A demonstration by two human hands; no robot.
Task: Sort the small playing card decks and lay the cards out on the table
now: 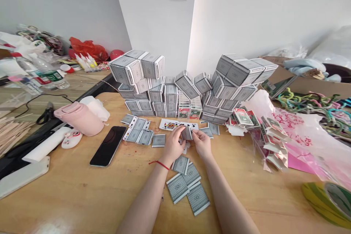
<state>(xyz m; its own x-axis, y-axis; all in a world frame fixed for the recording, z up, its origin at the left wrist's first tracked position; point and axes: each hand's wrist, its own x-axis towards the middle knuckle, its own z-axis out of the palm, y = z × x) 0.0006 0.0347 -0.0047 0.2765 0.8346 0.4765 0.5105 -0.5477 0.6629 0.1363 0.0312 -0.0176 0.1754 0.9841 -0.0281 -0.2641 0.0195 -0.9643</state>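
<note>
A folded playing card point(187, 133) is held between my two hands over the middle of the wooden table. My left hand point(174, 142) grips its left side, fingers curled round the edge. At its right edge, the fingers of my right hand point(202, 142) pinch it. Just beyond lie face-up playing cards point(170, 124), partly hidden by my hands. Several folded cards point(178, 187) rest patterned side up between my forearms. More folded cards point(139, 130) lie to the left. Behind stands a structure of card blocks point(171, 97), with stacks rising at both ends.
Left are a black phone point(108, 146), a pink tumbler point(79, 117) lying on its side and a white mouse point(71, 139). Opened card boxes point(274, 140) and a pink-printed plastic bag point(296, 128) lie right. A yellow-green tape roll point(327, 203) sits at the near right.
</note>
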